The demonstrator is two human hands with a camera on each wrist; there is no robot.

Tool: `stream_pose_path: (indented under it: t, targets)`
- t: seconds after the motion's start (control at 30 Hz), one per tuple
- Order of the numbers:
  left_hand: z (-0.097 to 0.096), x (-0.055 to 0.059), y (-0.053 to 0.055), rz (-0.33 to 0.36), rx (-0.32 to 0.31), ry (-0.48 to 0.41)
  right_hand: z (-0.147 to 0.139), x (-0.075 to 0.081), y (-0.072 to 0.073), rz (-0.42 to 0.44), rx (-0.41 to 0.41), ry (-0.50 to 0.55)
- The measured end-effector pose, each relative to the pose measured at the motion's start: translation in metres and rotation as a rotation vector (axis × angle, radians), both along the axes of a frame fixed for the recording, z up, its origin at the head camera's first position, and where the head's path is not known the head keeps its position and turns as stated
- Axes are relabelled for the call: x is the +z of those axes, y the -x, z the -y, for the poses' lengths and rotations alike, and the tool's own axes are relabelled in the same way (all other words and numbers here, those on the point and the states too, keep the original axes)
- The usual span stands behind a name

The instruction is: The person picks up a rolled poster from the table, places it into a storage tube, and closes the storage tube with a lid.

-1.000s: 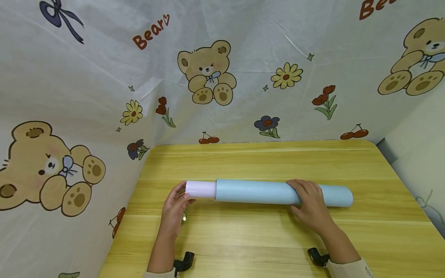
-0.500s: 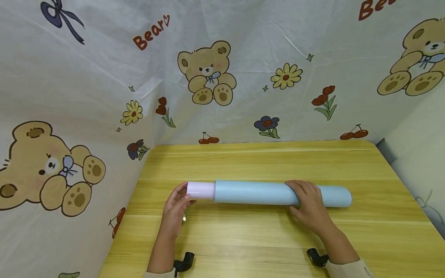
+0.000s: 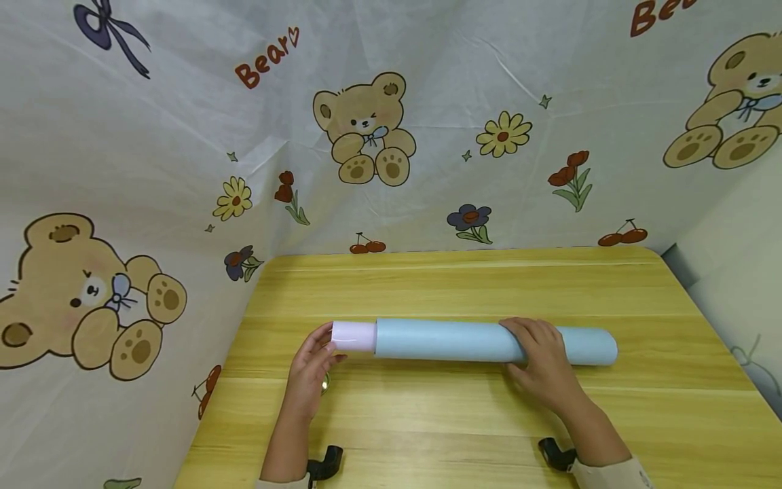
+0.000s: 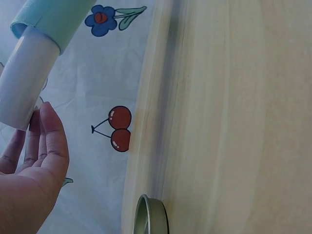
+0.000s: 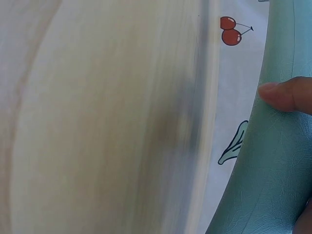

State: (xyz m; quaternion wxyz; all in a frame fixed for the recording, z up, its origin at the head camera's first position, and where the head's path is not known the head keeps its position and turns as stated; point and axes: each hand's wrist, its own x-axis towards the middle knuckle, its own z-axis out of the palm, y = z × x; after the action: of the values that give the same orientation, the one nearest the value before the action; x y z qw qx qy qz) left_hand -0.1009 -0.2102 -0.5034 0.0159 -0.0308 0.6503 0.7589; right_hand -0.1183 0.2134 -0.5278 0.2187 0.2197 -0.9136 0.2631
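Observation:
A light blue rolled mat (image 3: 449, 339) with a leather-like surface lies lengthwise across the middle of the head view. Out of its left end sticks a narrower, glossy pale lilac roll (image 3: 356, 336), which sits inside the blue one. My left hand (image 3: 311, 370) holds the lilac roll by its outer end, fingers bent about the rim. In the left wrist view, its fingertips are right at that end of the lilac roll (image 4: 27, 80). My right hand (image 3: 544, 360) grips the blue mat right of its middle, and its thumb (image 5: 282, 95) presses the near side.
Beside my left hand is a small round metal-rimmed piece (image 4: 151, 217), partly hidden in the head view. Everything is on a wood-grain table (image 3: 427, 421). A white cloth (image 3: 440, 190) printed with bears hangs behind and at the left. Black bent mounts (image 3: 325, 463) sit at both wrists.
The lilac roll has slid a little further right into the blue mat, so less of it shows. My left hand has moved slightly right with it; the blue mat has shifted slightly left.

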Motion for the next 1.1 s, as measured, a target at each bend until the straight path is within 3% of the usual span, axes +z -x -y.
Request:
stream_pose_path:
  t: [1.1]
  targets:
    - [-0.0073, -0.0074, -0.0024, 0.015, -0.03, -0.018, 0.006, -0.0011, -0.003, 0.015, -0.002, -0.004]
